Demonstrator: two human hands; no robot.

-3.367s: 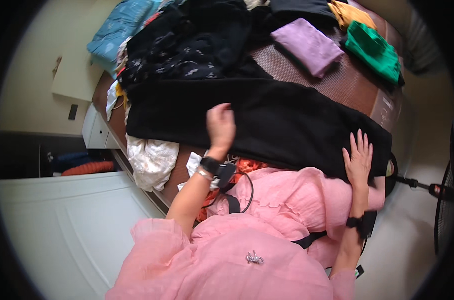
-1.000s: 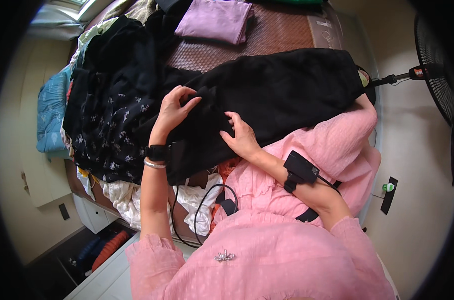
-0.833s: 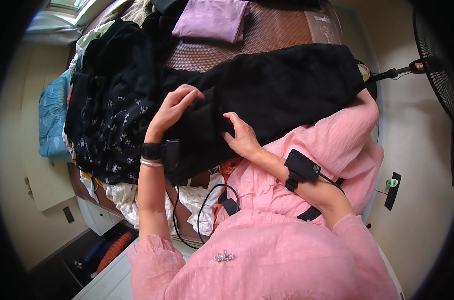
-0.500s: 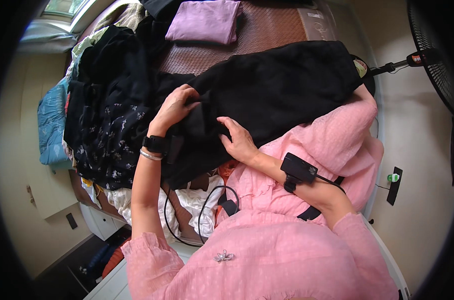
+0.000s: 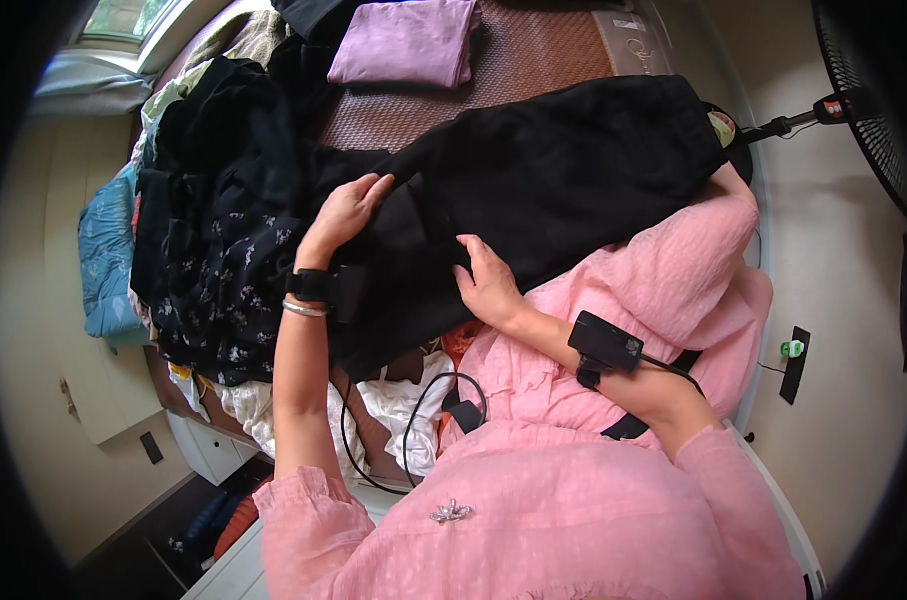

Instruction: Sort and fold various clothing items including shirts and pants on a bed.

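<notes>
A pair of black trousers (image 5: pixel 573 150), as the garment appears, lies stretched across the bed, with its gathered waist end at the right. My left hand (image 5: pixel 348 212) is at the left part of the trousers, its fingers closed on a fold near the upper edge; the thumb is partly hidden. My right hand (image 5: pixel 490 283) rests against the lower edge of the same cloth, fingers lightly bent and thumb apart from them. Between the hands, a flap of black fabric (image 5: pixel 405 222) is folded over.
Dark floral clothing (image 5: pixel 228 290) is heaped on the left, beside a blue folded cloth (image 5: pixel 108 260). A folded lilac garment (image 5: pixel 403 45) lies on the brown mat (image 5: pixel 533 55). White cloths (image 5: pixel 408 410) and a black cable (image 5: pixel 405 455) are near me; a fan (image 5: pixel 863 110) stands right.
My left hand's fingers have straightened and come together at the fold. My right hand has shifted slightly right, its fingers closer together. The flap between them lies flatter.
</notes>
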